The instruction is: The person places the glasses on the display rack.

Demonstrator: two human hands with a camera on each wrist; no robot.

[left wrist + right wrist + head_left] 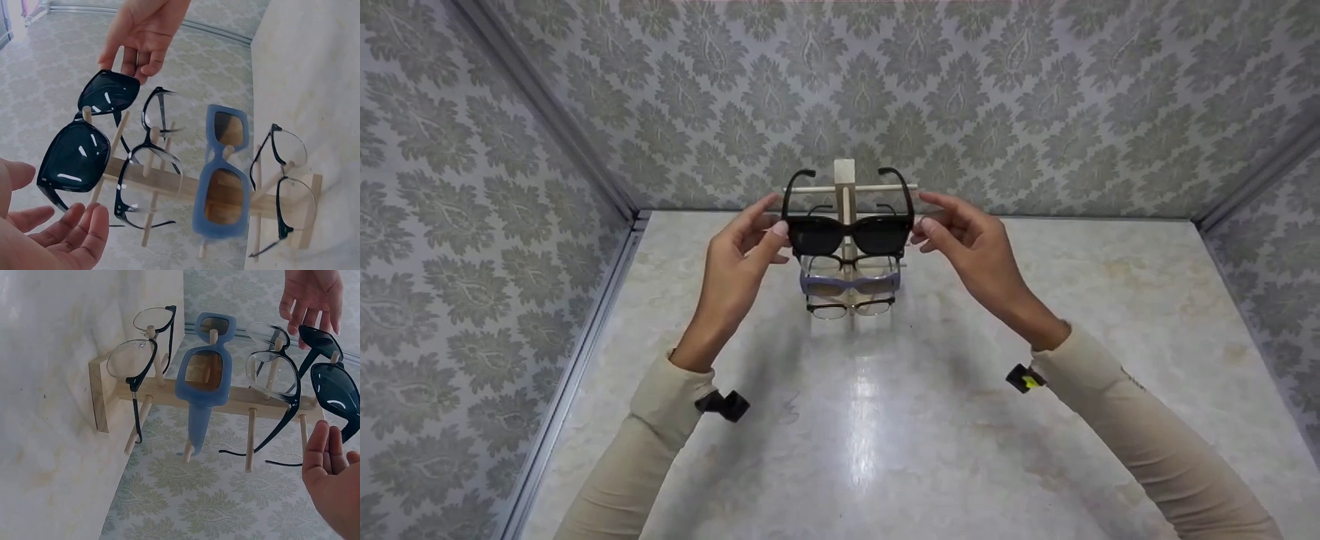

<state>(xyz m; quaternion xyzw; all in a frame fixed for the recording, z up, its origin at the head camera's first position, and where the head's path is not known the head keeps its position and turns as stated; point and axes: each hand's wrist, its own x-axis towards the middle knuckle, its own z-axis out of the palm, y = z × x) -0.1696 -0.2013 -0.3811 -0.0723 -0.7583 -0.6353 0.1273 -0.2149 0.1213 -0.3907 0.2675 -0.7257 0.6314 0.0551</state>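
Black sunglasses (851, 235) sit on the top level of a wooden eyewear stand (191, 188), dark lenses facing me. My left hand (741, 259) is beside their left end, fingers loosely spread and thumb close to the frame corner. At the opposite end, my right hand (971, 251) has its fingers apart near the hinge. Both wrist views show neither hand gripping the sunglasses; whether a fingertip touches them I cannot tell. Below them hang clear glasses with a black frame (151, 174), blue sunglasses (220, 174) with brown lenses, and half-rimmed glasses (284, 180) at the bottom.
The stand's square base (100, 395) rests on a pale marbled table (855, 435). Patterned wall panels (855, 97) rise close behind the stand and at both sides. Wooden pegs (251, 439) stick out from the post. A small black camera (724, 405) is strapped to the left sleeve.
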